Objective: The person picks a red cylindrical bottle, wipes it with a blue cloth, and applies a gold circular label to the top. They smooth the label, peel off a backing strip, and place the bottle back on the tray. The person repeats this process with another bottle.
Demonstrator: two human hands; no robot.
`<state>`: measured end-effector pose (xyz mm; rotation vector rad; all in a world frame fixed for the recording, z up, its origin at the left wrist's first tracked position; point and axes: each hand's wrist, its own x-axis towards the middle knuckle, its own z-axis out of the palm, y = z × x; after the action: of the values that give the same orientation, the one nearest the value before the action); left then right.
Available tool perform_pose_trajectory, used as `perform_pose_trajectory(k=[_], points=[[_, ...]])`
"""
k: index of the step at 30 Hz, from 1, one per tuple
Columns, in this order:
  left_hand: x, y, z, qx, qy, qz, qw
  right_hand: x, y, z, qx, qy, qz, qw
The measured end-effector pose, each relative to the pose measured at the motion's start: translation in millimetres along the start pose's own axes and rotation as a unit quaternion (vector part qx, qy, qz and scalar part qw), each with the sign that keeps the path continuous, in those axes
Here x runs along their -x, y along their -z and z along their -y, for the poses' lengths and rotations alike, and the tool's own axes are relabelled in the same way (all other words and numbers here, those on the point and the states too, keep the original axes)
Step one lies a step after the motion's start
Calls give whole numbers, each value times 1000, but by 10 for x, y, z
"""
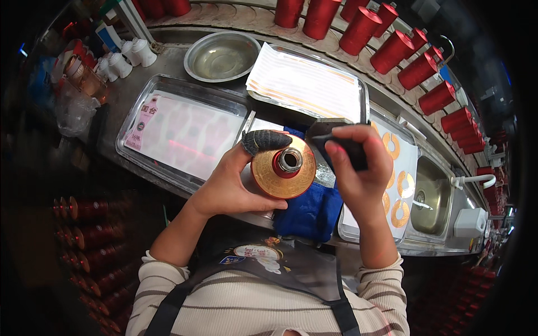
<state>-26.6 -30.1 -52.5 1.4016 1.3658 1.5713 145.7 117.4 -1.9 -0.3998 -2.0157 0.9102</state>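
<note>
My left hand (pixel 227 182) is closed round a red bottle (pixel 255 178), its open neck tilted up toward me. A gold ring-shaped label (pixel 291 185) covers the bottle's shoulder around the neck. A dark grey knitted cover (pixel 263 141) sleeves a finger of this hand and rests along the label's far edge. To the right, my right hand (pixel 367 168) pinches a dark, flat piece (pixel 354 152), slightly blurred; its exact kind is unclear. It is just beside the bottle. A folded blue cloth (pixel 311 213) lies below the bottle, partly hidden by it.
A tray (pixel 128 140) with pink label sheets lies left; another (pixel 364 98) holds striped sheets. Gold ring labels (pixel 399 213) lie on a right-hand tray beside a sink (pixel 434 196). A metal bowl (pixel 193 61) stands behind. Red bottles (pixel 392 52) line a curved conveyor (pixel 224 19).
</note>
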Motion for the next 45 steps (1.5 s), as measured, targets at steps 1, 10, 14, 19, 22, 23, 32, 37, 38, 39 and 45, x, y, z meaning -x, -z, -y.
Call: perform_pose_trajectory(k=[1,10,14,19,22,23,32,37,38,39,45], points=[[-11,-17,-5,-8,1,-10,1000,31,58,75,105,63,36,992],[34,-444,10,-113,-31,-171,978,214,21,483,58,178,126,974],[-29,-444,-84,-137,-52,-195,970,25,35,381,54,175,95,978],[-80,-501,-36,-157,-77,-228,958,142,-88,408,86,201,109,970],[-55,-506,-15,-181,-87,-251,947,94,-92,488,58,176,93,978],[-51,-498,-25,-190,-88,-256,944,88,-88,493,49,165,81,982],[-67,-609,139,-198,-55,-298,932,27,-160,471,117,194,80,971],[-89,-532,74,-234,-91,-301,920,26,-150,536,48,141,99,984],[-90,-456,-1,-236,-73,-273,930,9,-117,518,69,139,75,985],[-90,-352,-36,-166,-44,-218,961,-19,-100,441,73,138,71,985],[-156,-72,47,-56,98,-10,994,1,-142,401,46,100,77,991]])
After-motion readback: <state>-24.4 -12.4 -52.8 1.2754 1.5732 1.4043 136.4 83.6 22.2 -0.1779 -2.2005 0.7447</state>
